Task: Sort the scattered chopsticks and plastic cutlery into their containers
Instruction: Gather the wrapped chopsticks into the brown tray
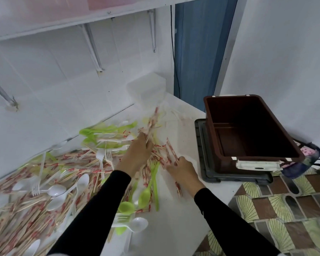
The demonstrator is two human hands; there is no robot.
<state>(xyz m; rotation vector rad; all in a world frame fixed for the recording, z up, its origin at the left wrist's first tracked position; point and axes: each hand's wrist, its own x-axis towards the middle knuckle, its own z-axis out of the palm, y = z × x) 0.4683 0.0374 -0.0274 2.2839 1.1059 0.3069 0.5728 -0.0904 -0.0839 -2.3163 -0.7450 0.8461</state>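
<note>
Wrapped chopsticks (28, 206) with red print lie scattered over the white counter (175, 215), mixed with white spoons (56, 190), white forks (108, 155) and green plastic cutlery (146, 193). My left hand (137, 154) grips a blurred bundle of chopsticks (151, 122) that fans up and away from it. My right hand (183, 169) lies on the counter and pinches a few chopsticks (171, 154) at its fingertips. A brown bin (251, 126), dark and empty inside, stands to the right of both hands.
The brown bin sits on a grey tray or lid (203, 156). A clear plastic container (146, 87) stands at the counter's far end by the tiled wall. A patterned cloth (277, 206) covers the surface to the right. A shelf on brackets (92, 45) hangs overhead.
</note>
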